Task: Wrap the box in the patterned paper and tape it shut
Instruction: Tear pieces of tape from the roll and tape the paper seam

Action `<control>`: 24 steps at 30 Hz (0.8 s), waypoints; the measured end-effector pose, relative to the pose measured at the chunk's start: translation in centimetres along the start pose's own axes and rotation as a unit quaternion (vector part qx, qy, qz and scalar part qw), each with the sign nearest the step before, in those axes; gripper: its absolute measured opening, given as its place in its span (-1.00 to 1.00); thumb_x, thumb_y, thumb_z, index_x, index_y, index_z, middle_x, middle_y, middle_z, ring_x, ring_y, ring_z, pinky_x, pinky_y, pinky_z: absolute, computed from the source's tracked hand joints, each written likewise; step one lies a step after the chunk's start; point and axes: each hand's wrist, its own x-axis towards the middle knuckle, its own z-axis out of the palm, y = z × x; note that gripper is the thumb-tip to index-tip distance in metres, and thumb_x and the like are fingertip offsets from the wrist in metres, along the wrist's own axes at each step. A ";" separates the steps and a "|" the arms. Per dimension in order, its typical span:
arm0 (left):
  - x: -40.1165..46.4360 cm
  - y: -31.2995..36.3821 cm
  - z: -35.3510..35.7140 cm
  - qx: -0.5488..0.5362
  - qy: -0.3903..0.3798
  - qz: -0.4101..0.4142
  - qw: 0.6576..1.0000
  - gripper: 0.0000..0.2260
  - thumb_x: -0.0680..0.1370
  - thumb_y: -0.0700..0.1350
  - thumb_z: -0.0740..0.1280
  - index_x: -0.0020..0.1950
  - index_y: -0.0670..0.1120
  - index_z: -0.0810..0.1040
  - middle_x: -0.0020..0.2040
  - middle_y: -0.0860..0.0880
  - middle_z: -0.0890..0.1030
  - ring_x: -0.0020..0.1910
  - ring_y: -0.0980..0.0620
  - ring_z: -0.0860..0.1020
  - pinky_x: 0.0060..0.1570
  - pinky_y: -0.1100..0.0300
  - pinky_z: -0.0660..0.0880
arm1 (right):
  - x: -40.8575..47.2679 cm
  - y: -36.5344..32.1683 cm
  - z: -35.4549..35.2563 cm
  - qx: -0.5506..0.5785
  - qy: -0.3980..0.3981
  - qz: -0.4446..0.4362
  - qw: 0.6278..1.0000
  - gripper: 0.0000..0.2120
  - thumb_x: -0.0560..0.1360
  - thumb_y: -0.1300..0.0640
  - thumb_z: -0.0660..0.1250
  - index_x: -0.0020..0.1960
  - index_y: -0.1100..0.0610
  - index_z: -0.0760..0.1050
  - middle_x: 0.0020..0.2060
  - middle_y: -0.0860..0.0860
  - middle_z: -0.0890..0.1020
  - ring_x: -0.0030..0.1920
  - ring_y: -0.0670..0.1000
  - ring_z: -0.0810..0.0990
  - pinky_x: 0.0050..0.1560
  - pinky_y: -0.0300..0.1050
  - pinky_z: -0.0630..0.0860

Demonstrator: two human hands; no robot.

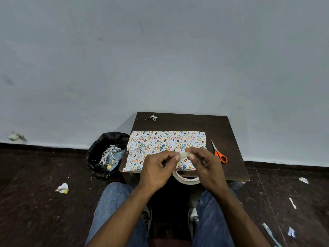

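Note:
The patterned paper (165, 141), white with small coloured shapes, lies over the box on a small dark wooden table (220, 129); the box itself is hidden under it. A roll of clear tape (187, 178) hangs above the table's near edge. My right hand (204, 164) grips the roll, thumb on its top. My left hand (158, 168) pinches the tape at the top of the roll, fingertips close to my right thumb.
Orange-handled scissors (219, 152) lie on the table right of the paper. A crumpled scrap (152, 118) sits at the table's far left corner. A black bin (106, 155) with paper scraps stands left of the table. More scraps litter the dark floor (35, 193).

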 end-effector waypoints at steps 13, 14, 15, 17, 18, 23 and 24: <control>0.2 0.3 -0.5 -0.065 -0.037 -0.045 0.996 -0.89 0.55 -0.24 0.40 -0.06 -0.05 0.69 -0.19 -0.08 0.71 -0.20 -0.06 0.67 -0.12 -0.03 0.64 | 0.0 -0.3 -0.2 -0.018 0.001 -0.016 1.000 -0.83 0.54 0.09 0.32 0.09 -0.04 0.62 -0.06 -0.09 0.68 0.02 -0.04 0.65 0.02 -0.03 0.59; 0.2 0.2 -0.5 -0.066 -0.035 -0.041 0.996 -0.90 0.55 -0.22 0.40 -0.07 -0.05 0.69 -0.19 -0.08 0.71 -0.19 -0.08 0.67 -0.11 -0.05 0.63 | 0.0 -0.3 -0.2 -0.019 0.002 -0.017 1.000 -0.83 0.54 0.09 0.32 0.09 -0.03 0.62 -0.06 -0.08 0.68 0.02 -0.05 0.65 0.02 -0.04 0.59; 0.2 0.2 -0.5 -0.066 -0.033 -0.038 0.997 -0.91 0.54 -0.19 0.41 -0.07 -0.03 0.69 -0.19 -0.07 0.71 -0.19 -0.09 0.67 -0.10 -0.08 0.63 | 0.0 -0.3 -0.1 -0.020 0.002 -0.019 1.000 -0.84 0.54 0.08 0.32 0.09 -0.02 0.62 -0.06 -0.08 0.68 0.02 -0.05 0.65 0.01 -0.05 0.59; 0.2 0.1 -0.3 -0.067 -0.029 -0.036 0.997 -0.92 0.52 -0.16 0.41 -0.08 -0.01 0.69 -0.19 -0.05 0.71 -0.18 -0.06 0.67 -0.10 -0.11 0.63 | 0.0 -0.2 -0.1 -0.020 0.002 -0.024 1.000 -0.82 0.55 0.02 0.31 0.08 -0.01 0.62 -0.06 -0.08 0.68 0.01 -0.06 0.64 0.01 -0.07 0.58; 0.2 0.0 -0.3 -0.070 -0.027 -0.037 0.997 -0.92 0.52 -0.16 0.41 -0.09 -0.01 0.69 -0.19 -0.05 0.71 -0.19 -0.05 0.67 -0.10 -0.11 0.63 | 0.0 -0.1 -0.1 -0.020 0.001 -0.027 0.999 -0.80 0.54 -0.01 0.30 0.08 0.01 0.63 -0.06 -0.09 0.67 0.01 -0.05 0.64 0.00 -0.07 0.58; 0.1 0.0 -0.2 -0.076 -0.029 -0.044 0.996 -0.91 0.52 -0.21 0.42 -0.11 -0.03 0.68 -0.20 -0.07 0.70 -0.22 -0.03 0.64 -0.13 0.02 0.62 | -0.2 -0.2 -0.2 -0.011 -0.004 -0.039 0.999 -0.79 0.55 -0.01 0.27 0.07 0.04 0.62 -0.06 -0.11 0.66 0.01 -0.06 0.63 -0.01 -0.20 0.54; 0.1 0.1 -0.2 -0.082 -0.028 -0.052 0.995 -0.88 0.53 -0.25 0.42 -0.12 -0.05 0.68 -0.21 -0.08 0.70 -0.23 -0.02 0.63 -0.15 0.06 0.61 | -0.2 -0.2 -0.2 -0.005 -0.006 -0.041 0.999 -0.79 0.56 0.00 0.27 0.07 0.04 0.62 -0.06 -0.10 0.66 0.01 -0.06 0.63 -0.01 -0.21 0.53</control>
